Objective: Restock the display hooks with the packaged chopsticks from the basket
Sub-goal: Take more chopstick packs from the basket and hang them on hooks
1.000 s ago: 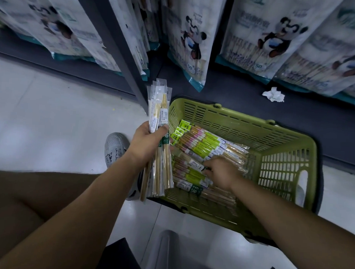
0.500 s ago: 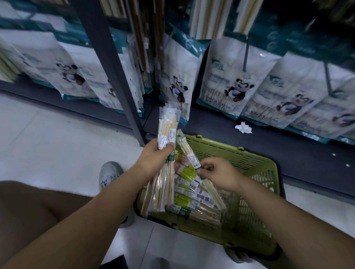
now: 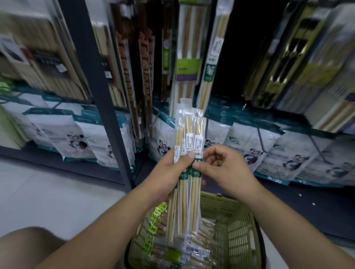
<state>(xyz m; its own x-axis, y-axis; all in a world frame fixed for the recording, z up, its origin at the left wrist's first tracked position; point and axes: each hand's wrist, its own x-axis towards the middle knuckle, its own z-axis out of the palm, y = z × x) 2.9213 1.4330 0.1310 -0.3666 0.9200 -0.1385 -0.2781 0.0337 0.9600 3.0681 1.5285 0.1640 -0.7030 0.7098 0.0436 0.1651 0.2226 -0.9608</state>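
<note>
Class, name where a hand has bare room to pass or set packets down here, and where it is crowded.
Free: the dark gap between the hanging bamboo pack and the gold-trimmed packs; the pale floor left of the basket. Crowded: the basket, the left-hand packs.

I am looking at a shop aisle, in what appears to be a housewares section. Long retail packs (image 3: pixel 189 34) of chopsticks are hanging in tight rows beside a dark metal shelf upright (image 3: pixel 90 71), and panda-printed bags (image 3: pixel 288 156) are hanging in a row beneath them. The packaged chopsticks (image 3: pixel 185 205) right in front of me are carrying white price stickers (image 3: pixel 198 142) with barcodes. A green plastic shopping basket (image 3: pixel 239 241) is sitting on the pale floor (image 3: pixel 39 194) below.
</note>
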